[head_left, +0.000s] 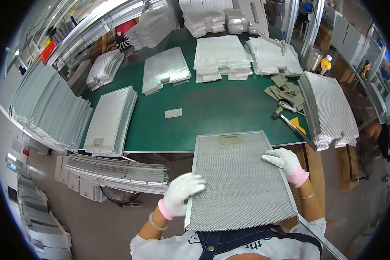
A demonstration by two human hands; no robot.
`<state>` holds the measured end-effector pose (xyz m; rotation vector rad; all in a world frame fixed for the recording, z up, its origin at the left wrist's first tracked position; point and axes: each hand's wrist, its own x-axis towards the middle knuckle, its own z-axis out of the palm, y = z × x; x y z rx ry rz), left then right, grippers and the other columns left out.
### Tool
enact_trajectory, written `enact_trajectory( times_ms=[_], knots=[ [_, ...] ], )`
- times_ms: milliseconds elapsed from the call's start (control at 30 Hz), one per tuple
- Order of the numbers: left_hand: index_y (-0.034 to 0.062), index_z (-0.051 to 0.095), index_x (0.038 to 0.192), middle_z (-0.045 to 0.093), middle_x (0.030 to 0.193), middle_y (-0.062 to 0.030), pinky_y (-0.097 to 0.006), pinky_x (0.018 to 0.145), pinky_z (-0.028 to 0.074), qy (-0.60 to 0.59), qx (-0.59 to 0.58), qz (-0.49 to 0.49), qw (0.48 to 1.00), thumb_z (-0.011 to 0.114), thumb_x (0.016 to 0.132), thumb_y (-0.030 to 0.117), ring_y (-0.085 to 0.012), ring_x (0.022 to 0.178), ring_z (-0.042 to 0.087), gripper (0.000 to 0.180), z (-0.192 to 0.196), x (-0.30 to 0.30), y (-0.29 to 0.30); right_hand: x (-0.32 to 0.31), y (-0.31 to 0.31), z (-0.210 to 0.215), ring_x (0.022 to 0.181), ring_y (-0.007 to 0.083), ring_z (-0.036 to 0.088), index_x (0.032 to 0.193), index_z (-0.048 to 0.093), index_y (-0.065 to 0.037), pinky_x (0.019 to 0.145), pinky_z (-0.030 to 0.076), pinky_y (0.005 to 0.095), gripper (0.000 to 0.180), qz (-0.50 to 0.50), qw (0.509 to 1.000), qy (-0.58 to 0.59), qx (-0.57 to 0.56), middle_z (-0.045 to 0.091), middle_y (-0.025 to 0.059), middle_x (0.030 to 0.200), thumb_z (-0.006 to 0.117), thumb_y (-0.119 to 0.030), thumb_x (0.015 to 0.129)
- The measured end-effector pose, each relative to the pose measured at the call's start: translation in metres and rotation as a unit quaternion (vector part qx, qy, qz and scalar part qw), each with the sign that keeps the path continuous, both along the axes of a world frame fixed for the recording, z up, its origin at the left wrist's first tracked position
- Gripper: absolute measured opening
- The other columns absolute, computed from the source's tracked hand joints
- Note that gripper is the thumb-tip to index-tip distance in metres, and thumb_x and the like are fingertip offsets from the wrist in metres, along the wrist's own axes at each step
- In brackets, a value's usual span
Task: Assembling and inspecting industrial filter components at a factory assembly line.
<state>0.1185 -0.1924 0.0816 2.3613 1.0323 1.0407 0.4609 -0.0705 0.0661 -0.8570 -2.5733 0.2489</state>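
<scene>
- Green table [229, 110]; panel [242, 182] lower centre, across its near edge.
- Left hand [183, 193], right hand [284, 160]: fingers loosely extended at panel sides; grip unclear.
- Framing seems underway; next probably calls for closing the loose strip [320, 238].

The left hand [184, 190], below the frame's centre, wears a white glove with a pink cuff [165, 210]; a pale, rounded bangle [158, 222] circles the forearm below. The right hand [285, 160], right of centre, has a matching glove and a thinner bracelet [307, 196], perhaps metal. Along the bottom edge, a white shirt [160, 246] with 2 short sleeves and dark lettering [253, 245] shows beneath navy straps [229, 239] bearing 1 round stud [210, 248].
</scene>
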Motion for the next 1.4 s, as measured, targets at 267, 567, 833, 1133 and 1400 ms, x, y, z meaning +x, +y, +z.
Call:
enact_trajectory(
  times_ms=[267, 567, 833, 1133, 1400],
  knots=[
    [0.0074, 0.049, 0.12, 0.051, 0.122, -0.0126, -0.045, 0.1, 0.033, 0.226, 0.058, 0.118, 0.965, 0.065, 0.066, 0.014, -0.0328, 0.117, 0.044, 0.057, -0.053, -0.03, 0.111, -0.002, -0.005, 0.0, 0.074, 0.0252, 0.058, 0.106, 0.063, -0.018, 0.064, 0.049, 0.0331, 0.034, 0.001, 1.0, 0.013, 0.005, 0.065, 0.0072, 0.099, 0.061, -0.007, 0.074],
    [0.0229, 0.049, 0.126, 0.049, 0.121, -0.015, -0.043, 0.094, 0.036, 0.339, -0.022, -0.008, 0.941, 0.065, 0.07, 0.032, -0.0345, 0.108, 0.047, 0.059, -0.054, -0.027, 0.157, 0.0, -0.005, -0.005, 0.075, 0.0259, 0.058, 0.109, 0.062, -0.018, 0.066, 0.05, 0.0334, 0.041, 0.006, 1.0, 0.015, -0.008, 0.064, 0.008, 0.1, 0.064, -0.004, 0.07],
    [0.0214, 0.061, 0.109, 0.06, 0.103, -0.0097, -0.038, 0.086, 0.043, 0.248, 0.027, 0.034, 0.968, 0.064, 0.07, 0.021, -0.0284, 0.097, 0.055, 0.039, -0.068, -0.029, 0.162, 0.001, -0.001, -0.004, 0.076, 0.0256, 0.059, 0.112, 0.061, -0.018, 0.067, 0.05, 0.0335, 0.043, 0.005, 1.0, 0.007, -0.009, 0.064, 0.0084, 0.101, 0.063, -0.003, 0.071],
    [0.0191, 0.071, 0.084, 0.066, 0.092, -0.0024, -0.037, 0.085, 0.044, 0.118, 0.053, 0.181, 0.975, 0.061, 0.067, 0.012, -0.027, 0.097, 0.056, 0.021, -0.114, -0.038, 0.17, 0.007, 0.033, 0.007, 0.089, 0.0237, 0.061, 0.099, 0.066, -0.011, 0.079, 0.048, 0.0302, 0.023, -0.001, 0.997, 0.034, -0.065, 0.065, 0.0082, 0.097, 0.057, -0.017, 0.079],
    [0.0126, 0.071, 0.073, 0.066, 0.08, -0.0053, -0.034, 0.08, 0.046, 0.02, 0.053, 0.174, 0.983, 0.066, 0.062, 0.014, -0.0235, 0.084, 0.061, 0.012, -0.11, -0.042, 0.171, -0.012, 0.061, 0.053, 0.077, 0.0208, 0.061, 0.092, 0.064, -0.001, 0.07, 0.048, 0.0283, 0.02, -0.029, 0.987, 0.075, -0.137, 0.062, 0.0099, 0.083, 0.062, -0.009, 0.074]
  ],
)
